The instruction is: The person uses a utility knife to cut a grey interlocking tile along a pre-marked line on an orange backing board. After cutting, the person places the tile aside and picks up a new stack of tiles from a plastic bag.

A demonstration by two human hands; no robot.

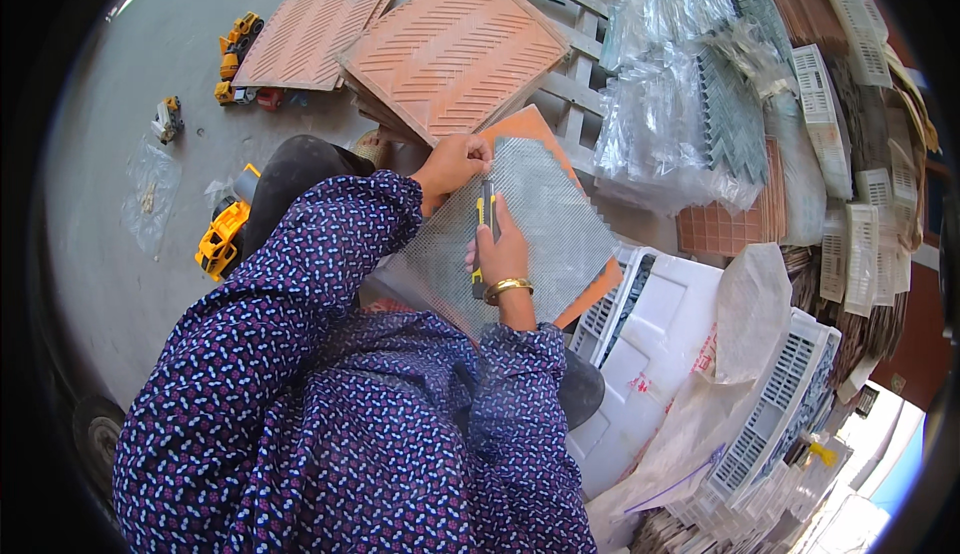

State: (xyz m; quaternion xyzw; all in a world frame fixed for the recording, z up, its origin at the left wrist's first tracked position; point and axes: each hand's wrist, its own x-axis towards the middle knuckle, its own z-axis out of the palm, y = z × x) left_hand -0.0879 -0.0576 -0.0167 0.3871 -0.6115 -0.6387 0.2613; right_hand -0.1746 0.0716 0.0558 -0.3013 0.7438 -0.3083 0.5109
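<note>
A grey fine-patterned mesh sheet (545, 219) lies over an orange board (592, 296) in front of me, above my lap. My right hand (505, 254), with a gold bangle at the wrist, is wrapped round a yellow-and-black utility knife (480, 272). The knife points away from me, its tip end close to the sheet's far left edge. At that edge my left hand (452, 167) is closed, thumb and fingers pinched together beside the knife tip. Whatever lies between those fingers is too small to make out.
Stacked terracotta herringbone panels (455, 49) lie just beyond, with another pile (312, 39) to their left. Plastic-wrapped grey sheets (665, 104) stand at the right. A white crate (650, 344) is by my right knee. Toy trucks (222, 239) sit on the left floor.
</note>
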